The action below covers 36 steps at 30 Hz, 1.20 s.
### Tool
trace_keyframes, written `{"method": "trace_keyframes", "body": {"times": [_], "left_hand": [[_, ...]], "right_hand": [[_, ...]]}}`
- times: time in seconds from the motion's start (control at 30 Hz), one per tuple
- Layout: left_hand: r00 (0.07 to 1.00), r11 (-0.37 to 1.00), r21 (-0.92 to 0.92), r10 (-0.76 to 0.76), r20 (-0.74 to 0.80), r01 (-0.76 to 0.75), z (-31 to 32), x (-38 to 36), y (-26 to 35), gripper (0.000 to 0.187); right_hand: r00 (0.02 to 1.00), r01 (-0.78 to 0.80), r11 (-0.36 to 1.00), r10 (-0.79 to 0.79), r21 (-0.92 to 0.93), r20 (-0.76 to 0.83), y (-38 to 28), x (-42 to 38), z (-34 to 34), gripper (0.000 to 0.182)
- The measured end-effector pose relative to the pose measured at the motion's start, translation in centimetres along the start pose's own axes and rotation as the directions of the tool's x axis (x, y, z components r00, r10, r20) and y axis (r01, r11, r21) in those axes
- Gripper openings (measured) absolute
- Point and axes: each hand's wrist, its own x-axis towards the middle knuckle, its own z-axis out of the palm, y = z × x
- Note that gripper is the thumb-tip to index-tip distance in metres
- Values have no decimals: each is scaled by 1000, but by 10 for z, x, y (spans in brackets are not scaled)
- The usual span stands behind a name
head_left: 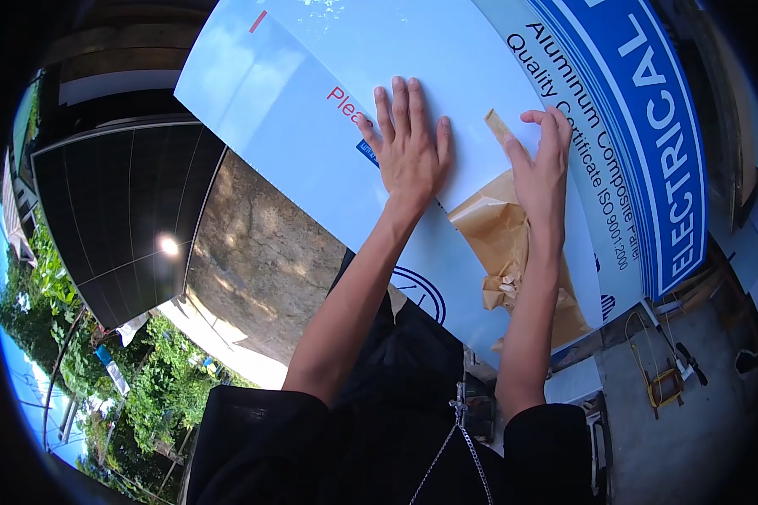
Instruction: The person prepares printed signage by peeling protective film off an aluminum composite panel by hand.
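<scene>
A large light-blue composite panel (463, 59) with printed lettering lies under both of my hands. My left hand (413, 147) rests flat on it, fingers spread, partly over the red print. To its right, my right hand (539, 168) is raised a little over the panel, fingers curled, with thumb and fingertips close to a narrow tan strip (498, 125); the strip touches or sits just behind the thumb. Crumpled brown tape or paper (488, 223) lies on the panel beneath my right wrist and forearm, with a wadded part near its middle.
A dark solar panel (118, 210) stands at the left, beside a rough concrete surface (253, 236). Green plants (160, 358) show at lower left. On the grey floor at lower right lies a yellow-framed object (665, 387) with a cord.
</scene>
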Motion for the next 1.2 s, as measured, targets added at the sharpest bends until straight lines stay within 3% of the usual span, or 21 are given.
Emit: {"method": "trace_keyframes", "body": {"times": [0.03, 0.07, 0.17, 0.27, 0.37, 0.57, 0.67, 0.9, 1.03, 1.2], "left_hand": [[1000, 1000, 4, 0, 2, 0, 0, -1, 0, 64], [1000, 1000, 11, -4, 2, 4, 0, -1, 0, 64], [1000, 1000, 3, 7, -3, -7, -2, -1, 0, 65], [1000, 1000, 25, 8, 2, -8, 0, -1, 0, 65], [1000, 1000, 13, 7, -5, -7, 1, -1, 0, 65], [1000, 999, 31, 14, -9, -14, 1, 0, 0, 66], [1000, 1000, 21, 13, -13, -13, 1, 0, 0, 66], [1000, 1000, 11, 5, -6, -5, 3, -2, 1, 67], [1000, 1000, 1, -5, -7, 5, 0, 0, 2, 67], [999, 998, -55, 24, -33, -26, -10, 0, 0, 69]], "right_hand": [[999, -13, 999, 11, 49, 36, -5, -2, -6, 30], [987, -137, 980, 122, 146, 102, -13, 1, -12, 22], [984, 114, 991, -121, 64, 132, -21, 15, -15, 18], [832, 542, 835, -516, -100, 201, 16, 42, -1, 11], [780, 605, 795, -577, -54, 241, 26, 54, -1, 11], [758, 649, 729, -597, -219, 263, 21, 52, 8, 9], [739, 661, 719, -575, -214, 352, 20, 47, -5, 7], [807, 421, 878, -247, -229, 536, 29, -11, -75, 5], [865, 233, 940, -83, -249, 495, 24, -35, -88, 4], [928, 77, 997, -73, 3, 366, 24, -48, -57, 16]]}}
